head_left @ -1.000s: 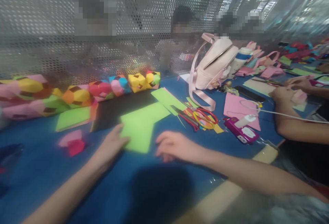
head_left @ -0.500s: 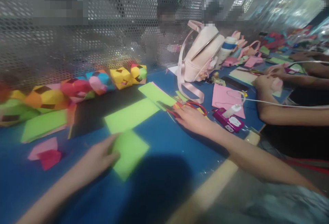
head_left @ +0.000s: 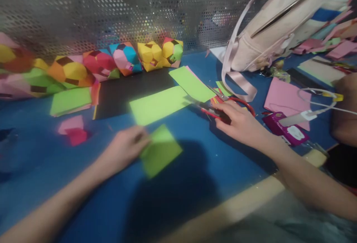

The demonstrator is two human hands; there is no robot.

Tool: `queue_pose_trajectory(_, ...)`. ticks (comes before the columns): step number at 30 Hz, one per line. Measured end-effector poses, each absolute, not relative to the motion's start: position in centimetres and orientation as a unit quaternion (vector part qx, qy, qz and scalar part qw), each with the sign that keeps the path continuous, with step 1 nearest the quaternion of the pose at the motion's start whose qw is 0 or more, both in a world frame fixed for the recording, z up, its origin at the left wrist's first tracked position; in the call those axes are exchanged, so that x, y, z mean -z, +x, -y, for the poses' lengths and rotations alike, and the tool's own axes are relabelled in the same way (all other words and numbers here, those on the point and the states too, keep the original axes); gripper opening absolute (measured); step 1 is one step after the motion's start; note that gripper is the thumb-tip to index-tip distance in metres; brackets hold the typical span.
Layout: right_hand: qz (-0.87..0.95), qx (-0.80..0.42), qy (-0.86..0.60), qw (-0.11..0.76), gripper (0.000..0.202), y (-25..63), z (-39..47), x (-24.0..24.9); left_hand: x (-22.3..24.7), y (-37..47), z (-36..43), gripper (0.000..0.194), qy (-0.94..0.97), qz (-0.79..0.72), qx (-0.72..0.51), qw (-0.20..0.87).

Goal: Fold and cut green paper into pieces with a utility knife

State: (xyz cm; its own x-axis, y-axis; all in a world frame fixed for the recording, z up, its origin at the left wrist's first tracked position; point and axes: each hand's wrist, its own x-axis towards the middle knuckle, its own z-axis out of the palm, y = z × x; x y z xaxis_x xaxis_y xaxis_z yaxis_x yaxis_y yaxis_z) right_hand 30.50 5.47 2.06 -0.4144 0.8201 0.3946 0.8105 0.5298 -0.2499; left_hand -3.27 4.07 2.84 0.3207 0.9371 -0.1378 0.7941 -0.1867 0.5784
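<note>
My left hand (head_left: 129, 144), blurred, has its fingers closed at the left corner of a light green square of paper (head_left: 161, 152). My right hand (head_left: 237, 118) grips what looks like a black and red cutter knife (head_left: 213, 111), whose grey blade points left over the green sheets. Red-handled scissors (head_left: 244, 103) lie just behind that hand. A long green paper strip (head_left: 156, 105) rests partly on a black sheet (head_left: 119, 94), and another green strip (head_left: 192, 83) lies on a pink one beyond it.
Folded paper balls (head_left: 150, 55) line the back by a perforated metal screen (head_left: 111, 8). A pale pink bag (head_left: 267, 27) with a ribbon strap stands back right. Nearer are pink paper (head_left: 284, 98) and a purple device (head_left: 287, 129) with a cable. Another person's arm (head_left: 346, 105) is at right.
The view has turned left and moved closer. My right hand has closed around the knife, whose dark body now shows in the fingers. My left hand stays at the green square.
</note>
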Motion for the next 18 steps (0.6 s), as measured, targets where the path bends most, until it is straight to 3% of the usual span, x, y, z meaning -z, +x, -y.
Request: queue_pose_trajectory(18,0.876,-0.097,-0.399,0.254,0.03,28.8,-3.4,-1.5,-2.3,-3.8,-4.1,0.033,0.835,-0.48,-0.157,0.219)
